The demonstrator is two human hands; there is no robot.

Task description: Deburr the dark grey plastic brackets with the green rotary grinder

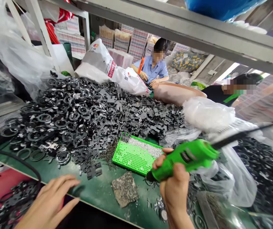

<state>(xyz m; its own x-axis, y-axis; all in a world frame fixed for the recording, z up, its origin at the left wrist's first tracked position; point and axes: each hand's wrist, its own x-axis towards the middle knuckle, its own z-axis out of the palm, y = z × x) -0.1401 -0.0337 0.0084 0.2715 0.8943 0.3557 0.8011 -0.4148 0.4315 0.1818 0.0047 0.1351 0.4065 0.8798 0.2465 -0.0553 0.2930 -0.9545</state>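
Right hand (174,187) grips a green rotary tool (186,159) with fingers wrapped closed; left hand (49,203) is empty, fingers loosely spread; a large heap of black moulded parts (88,121) remains beyond, left of a green perforated tray (132,159) partly covered with silver pieces.

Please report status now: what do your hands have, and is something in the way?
Right hand gripping green rotary tool, tip low over bench. Left hand open, empty, near green bench mat. Clear plastic bag beside tool.

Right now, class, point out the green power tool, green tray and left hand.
green power tool (186,160), head view, on its body
green tray (130,160), head view, on its holed surface
left hand (51,200), head view, on its back
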